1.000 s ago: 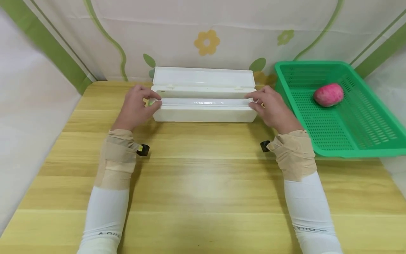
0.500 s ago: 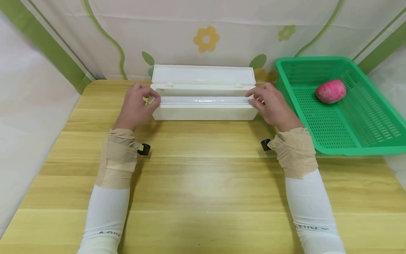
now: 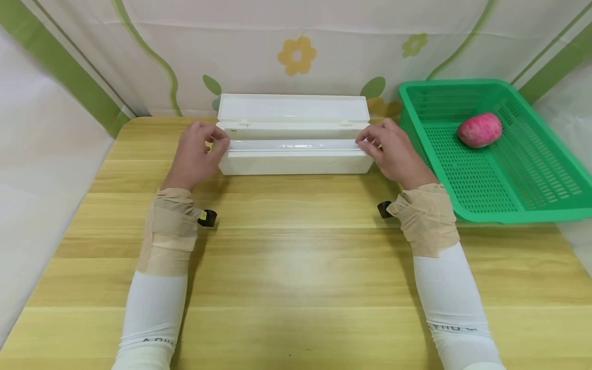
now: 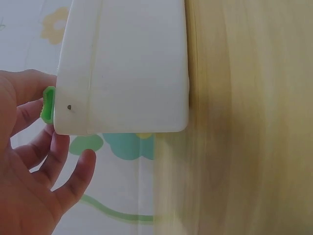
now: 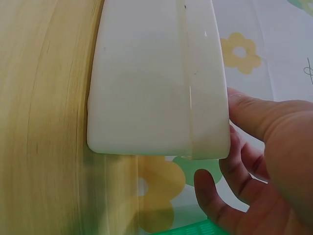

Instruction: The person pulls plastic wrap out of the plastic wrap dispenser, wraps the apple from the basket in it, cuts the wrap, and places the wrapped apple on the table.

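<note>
A long white cling film dispenser (image 3: 296, 163) stands at the back of the table, its lid (image 3: 293, 108) raised behind it. Glossy cling film (image 3: 296, 145) lies along its top. My left hand (image 3: 193, 154) is at the left end, thumb and forefinger pinching the film there. At the right end my right hand (image 3: 393, 153) does the same. The transparent film between the fingertips is hard to make out. A green cutter slider (image 4: 48, 105) shows at the dispenser's edge in the left wrist view, near the left thumb. The other fingers stay loosely bent.
A green plastic basket (image 3: 485, 213) stands to the right, close to the right forearm. In it lies a pink-skinned, potato-shaped root (image 3: 480, 130). Behind the wooden table (image 3: 296, 267) hangs a flower-patterned cloth (image 3: 250, 31).
Both hands keep their places at the dispenser's ends. The whole view shifts slightly as the head camera moves; the dispenser and basket stay put.
</note>
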Demonstrator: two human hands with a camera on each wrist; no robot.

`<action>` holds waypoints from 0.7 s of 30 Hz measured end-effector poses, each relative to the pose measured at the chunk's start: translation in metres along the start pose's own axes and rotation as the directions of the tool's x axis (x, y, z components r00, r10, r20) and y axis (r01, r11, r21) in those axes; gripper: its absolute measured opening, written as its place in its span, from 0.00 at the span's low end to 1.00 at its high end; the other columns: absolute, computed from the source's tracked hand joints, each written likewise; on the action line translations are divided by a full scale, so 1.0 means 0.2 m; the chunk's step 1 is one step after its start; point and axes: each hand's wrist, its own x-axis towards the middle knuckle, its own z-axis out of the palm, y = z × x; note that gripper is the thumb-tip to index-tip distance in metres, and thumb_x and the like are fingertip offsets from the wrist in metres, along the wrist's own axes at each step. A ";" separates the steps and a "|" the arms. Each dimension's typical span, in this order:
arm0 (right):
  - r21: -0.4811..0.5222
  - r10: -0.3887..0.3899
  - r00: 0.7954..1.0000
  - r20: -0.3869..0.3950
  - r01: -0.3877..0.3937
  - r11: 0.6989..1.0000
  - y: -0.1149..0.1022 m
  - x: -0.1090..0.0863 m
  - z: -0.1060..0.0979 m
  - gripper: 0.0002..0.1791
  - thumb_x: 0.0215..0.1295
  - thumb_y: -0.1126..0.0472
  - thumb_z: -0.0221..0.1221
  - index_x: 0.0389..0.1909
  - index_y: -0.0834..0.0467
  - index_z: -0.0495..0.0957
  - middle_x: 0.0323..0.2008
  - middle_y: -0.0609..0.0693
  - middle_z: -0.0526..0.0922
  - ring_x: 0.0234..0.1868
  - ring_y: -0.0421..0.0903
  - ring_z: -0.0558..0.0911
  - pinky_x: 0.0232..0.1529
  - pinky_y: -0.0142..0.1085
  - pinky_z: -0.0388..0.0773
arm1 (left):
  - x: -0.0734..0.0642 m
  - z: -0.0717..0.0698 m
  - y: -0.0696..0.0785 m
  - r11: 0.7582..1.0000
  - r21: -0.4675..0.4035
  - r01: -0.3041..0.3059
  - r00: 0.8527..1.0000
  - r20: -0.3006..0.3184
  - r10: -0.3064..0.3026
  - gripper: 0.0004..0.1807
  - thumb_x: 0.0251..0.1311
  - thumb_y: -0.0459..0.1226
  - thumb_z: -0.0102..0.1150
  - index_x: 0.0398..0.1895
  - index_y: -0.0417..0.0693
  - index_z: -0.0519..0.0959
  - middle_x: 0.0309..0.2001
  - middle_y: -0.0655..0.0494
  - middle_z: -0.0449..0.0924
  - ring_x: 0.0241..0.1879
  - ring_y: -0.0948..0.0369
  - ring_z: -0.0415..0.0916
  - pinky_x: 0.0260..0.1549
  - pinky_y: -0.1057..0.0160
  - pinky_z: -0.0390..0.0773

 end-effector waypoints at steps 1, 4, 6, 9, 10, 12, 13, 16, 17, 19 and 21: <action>0.002 0.001 1.000 -0.002 -0.001 1.000 0.00 0.00 0.00 0.10 0.81 0.61 0.56 0.52 0.61 0.81 0.50 0.63 0.72 0.50 0.59 0.76 0.53 0.51 0.72 | 0.00 0.00 0.00 1.000 0.000 0.002 1.000 0.000 -0.002 0.14 0.78 0.38 0.51 0.47 0.35 0.83 0.50 0.40 0.75 0.55 0.46 0.67 0.48 0.54 0.70; 0.005 0.004 1.000 -0.004 -0.004 1.000 0.00 0.00 0.00 0.10 0.82 0.60 0.55 0.52 0.61 0.80 0.50 0.62 0.72 0.50 0.59 0.76 0.52 0.50 0.71 | 0.00 0.00 0.00 1.000 -0.003 0.005 1.000 0.001 -0.005 0.14 0.78 0.38 0.51 0.47 0.35 0.82 0.50 0.40 0.75 0.55 0.46 0.67 0.49 0.54 0.70; 0.006 0.005 1.000 -0.006 -0.005 1.000 0.00 0.00 0.00 0.10 0.82 0.60 0.54 0.52 0.61 0.80 0.50 0.62 0.72 0.50 0.58 0.76 0.51 0.49 0.71 | 0.00 0.00 0.00 1.000 -0.005 0.008 1.000 0.002 -0.008 0.14 0.79 0.38 0.51 0.47 0.35 0.82 0.50 0.40 0.75 0.55 0.47 0.67 0.49 0.54 0.70; 0.004 -0.004 1.000 -0.012 0.004 1.000 0.00 0.01 0.01 0.10 0.83 0.59 0.53 0.52 0.61 0.79 0.51 0.62 0.72 0.50 0.58 0.76 0.51 0.50 0.71 | 0.00 0.00 0.01 1.000 -0.004 0.015 1.000 0.000 -0.015 0.15 0.79 0.38 0.50 0.47 0.35 0.82 0.49 0.41 0.74 0.55 0.47 0.67 0.49 0.55 0.69; 0.004 -0.010 1.000 -0.016 0.010 1.000 0.00 0.01 0.01 0.11 0.83 0.59 0.53 0.51 0.62 0.78 0.51 0.62 0.73 0.50 0.59 0.76 0.52 0.51 0.72 | 0.00 0.00 0.01 1.000 -0.003 0.016 1.000 -0.002 -0.016 0.15 0.79 0.38 0.50 0.47 0.36 0.82 0.49 0.41 0.74 0.54 0.47 0.67 0.49 0.55 0.68; 0.000 -0.019 1.000 -0.024 0.019 1.000 0.01 0.01 0.01 0.11 0.84 0.59 0.52 0.51 0.63 0.78 0.51 0.63 0.73 0.51 0.59 0.76 0.53 0.52 0.73 | 0.00 0.00 0.01 1.000 0.001 0.015 1.000 -0.007 -0.015 0.15 0.79 0.38 0.50 0.47 0.36 0.82 0.49 0.41 0.74 0.53 0.47 0.68 0.49 0.55 0.68; 0.000 -0.025 0.999 -0.031 0.025 1.000 0.01 0.02 0.01 0.11 0.84 0.59 0.51 0.51 0.64 0.77 0.52 0.63 0.74 0.51 0.60 0.76 0.54 0.52 0.73 | 0.00 0.00 0.01 1.000 0.005 0.010 1.000 -0.010 -0.010 0.14 0.79 0.38 0.50 0.47 0.36 0.82 0.49 0.41 0.75 0.53 0.47 0.68 0.49 0.55 0.67; 0.003 -0.032 0.997 -0.071 0.032 0.999 0.02 0.02 0.02 0.12 0.84 0.60 0.51 0.51 0.65 0.77 0.52 0.63 0.75 0.50 0.60 0.77 0.54 0.53 0.74 | 0.01 0.00 0.00 1.000 0.019 -0.020 1.000 -0.023 0.021 0.14 0.79 0.37 0.51 0.47 0.35 0.82 0.48 0.40 0.76 0.52 0.46 0.71 0.50 0.55 0.67; 0.006 -0.033 0.995 -0.092 0.034 0.999 0.02 0.03 0.03 0.12 0.84 0.61 0.51 0.51 0.66 0.77 0.52 0.63 0.75 0.49 0.60 0.77 0.53 0.52 0.74 | 0.01 0.01 0.00 0.999 0.022 -0.031 0.999 -0.029 0.031 0.13 0.79 0.37 0.51 0.47 0.35 0.82 0.48 0.40 0.77 0.52 0.45 0.72 0.50 0.55 0.67; 0.015 -0.046 0.988 -0.150 0.049 0.999 0.03 0.03 0.04 0.12 0.83 0.61 0.52 0.50 0.66 0.78 0.52 0.64 0.76 0.47 0.59 0.77 0.49 0.50 0.73 | 0.01 0.01 -0.01 0.998 0.025 -0.050 0.998 -0.045 0.051 0.13 0.80 0.36 0.52 0.47 0.34 0.82 0.48 0.39 0.78 0.51 0.45 0.73 0.51 0.55 0.67; 0.026 -0.057 0.975 -0.217 0.064 0.998 0.04 0.04 0.06 0.12 0.82 0.61 0.54 0.49 0.66 0.80 0.51 0.63 0.78 0.44 0.58 0.78 0.46 0.46 0.73 | 0.01 0.02 -0.01 0.998 0.021 -0.061 0.996 -0.062 0.063 0.12 0.80 0.36 0.52 0.47 0.34 0.81 0.48 0.38 0.78 0.51 0.45 0.74 0.50 0.54 0.68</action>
